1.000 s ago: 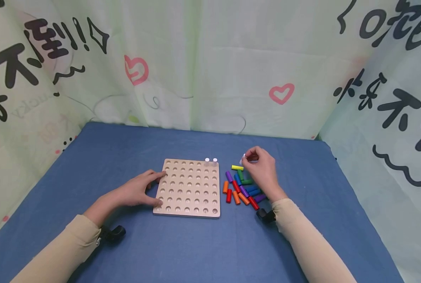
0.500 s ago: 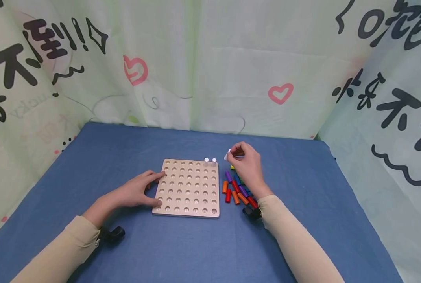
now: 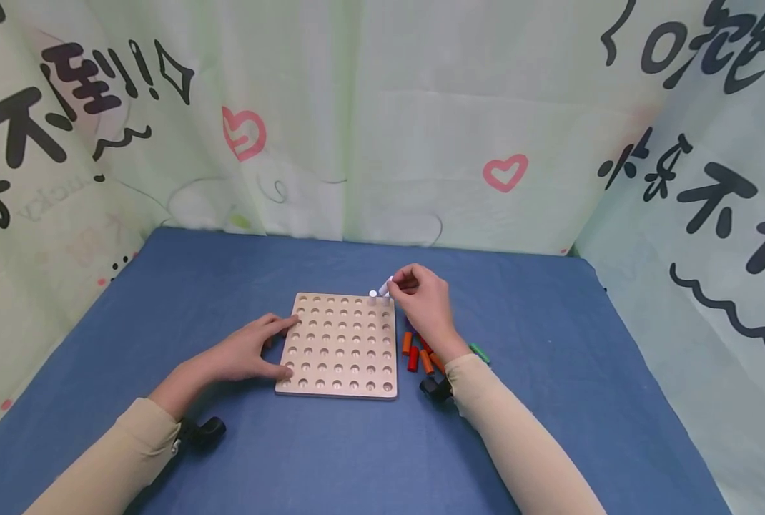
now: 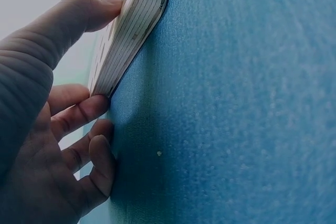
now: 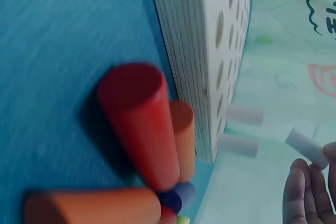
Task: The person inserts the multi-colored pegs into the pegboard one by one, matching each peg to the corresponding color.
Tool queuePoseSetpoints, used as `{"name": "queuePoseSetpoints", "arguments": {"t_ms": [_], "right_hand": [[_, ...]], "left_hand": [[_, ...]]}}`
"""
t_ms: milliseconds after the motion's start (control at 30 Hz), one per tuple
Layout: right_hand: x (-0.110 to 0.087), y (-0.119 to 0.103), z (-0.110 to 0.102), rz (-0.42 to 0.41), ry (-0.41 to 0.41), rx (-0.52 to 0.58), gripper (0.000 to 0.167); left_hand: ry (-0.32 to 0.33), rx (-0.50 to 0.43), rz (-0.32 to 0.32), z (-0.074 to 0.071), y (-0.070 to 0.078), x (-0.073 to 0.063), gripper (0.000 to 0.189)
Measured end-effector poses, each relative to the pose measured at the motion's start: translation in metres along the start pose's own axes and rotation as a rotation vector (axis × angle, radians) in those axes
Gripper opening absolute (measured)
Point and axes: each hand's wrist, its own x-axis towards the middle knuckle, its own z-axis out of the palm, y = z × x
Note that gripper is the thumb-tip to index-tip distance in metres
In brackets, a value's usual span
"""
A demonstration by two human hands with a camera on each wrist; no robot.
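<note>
My left hand [image 3: 250,349] rests on the left edge of a wooden peg board [image 3: 339,345] with rows of round holes. The left wrist view shows its thumb [image 4: 86,10] on the board's top edge and two fingertips at the side. Over the far right corner, my right hand [image 3: 424,302] pinches a white peg [image 5: 306,148] between thumb and fingers, tilted and apart from the board. Two white pegs stand upright in the far row; the left one [image 3: 372,295] shows plainly, while the other is partly behind the held peg.
Loose colored pegs lie right of the board, partly hidden under my right forearm. Among them are a red peg [image 3: 412,359], an orange peg [image 3: 407,343] and a green peg [image 3: 479,353]. Blue cloth [image 3: 344,458] covers the table, and a printed curtain [image 3: 421,129] hangs behind.
My right hand has carried the white peg left, from above the loose pegs to the board's far right corner. My left hand keeps its place on the board.
</note>
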Motion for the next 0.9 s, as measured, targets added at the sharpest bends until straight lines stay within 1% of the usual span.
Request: {"name": "queuePoseSetpoints", "arguments": {"t_ms": [267,467,700,900], "right_hand": [[0.002,-0.002,0.014,-0.022,-0.040,-0.007,0.007],[0.002,-0.003,0.019,0.000,-0.060,-0.012,0.009],[0.005,-0.007,0.025,-0.018,-0.079,-0.037,0.009],[0.006,-0.008,0.032,0.010,-0.101,-0.083,0.008]], "left_hand": [[0.012,0.010,0.004,0.001,-0.002,0.000,0.097],[0.001,0.005,0.001,0.000,-0.001,0.000,0.097],[0.007,0.011,-0.003,0.000,0.000,0.000,0.097],[-0.001,0.002,-0.004,0.000,0.000,-0.001,0.097]]}}
